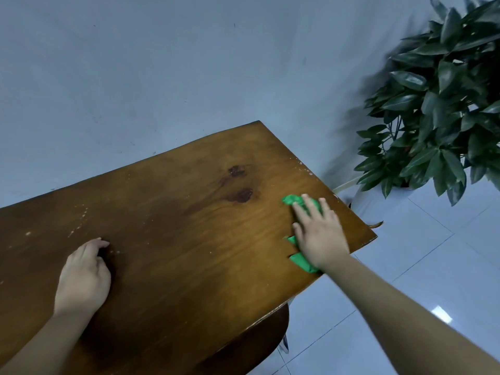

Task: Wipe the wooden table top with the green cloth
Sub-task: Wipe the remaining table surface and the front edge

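The wooden table top (173,239) fills the lower left, brown with two dark knots near its middle. My right hand (318,231) lies flat with spread fingers on the green cloth (290,199), pressing it to the wood near the table's right edge. Green folds of the cloth stick out beyond the fingertips and beside the wrist. My left hand (85,274) rests on the table at the left, fingers curled under, holding nothing. Small pale specks dot the wood near the left hand and along the far right edge.
A leafy green plant (438,104) in a white pot (370,201) stands on the floor right of the table. White floor tiles (419,266) lie to the right. A grey wall (162,77) runs behind. A dark chair seat (259,336) shows under the table's near edge.
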